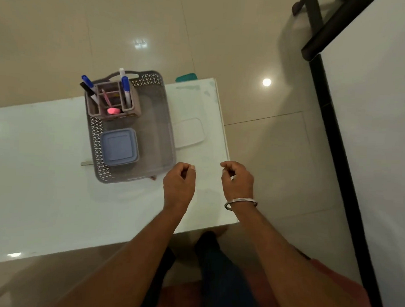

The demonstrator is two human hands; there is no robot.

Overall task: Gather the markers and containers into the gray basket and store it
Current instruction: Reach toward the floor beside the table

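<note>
Both hands, left hand (179,175) and right hand (237,177), hover loosely curled and empty at centre frame; the gray basket (168,119) on the tabletop (45,169) already holds markers (125,89) and blue container (119,146), so storing seemingly remains.

I see a gray basket (167,138) with lattice-patterned walls on a glossy white table (45,169). Inside sit a pale blue box (119,146) and a taupe organizer (113,100) holding blue-capped markers (125,87) and something bright pink (113,110). The floor (155,35) is beige tile.

Bare forearms, silver bangle (240,203) on right wrist, dark trousers (223,282)
</note>
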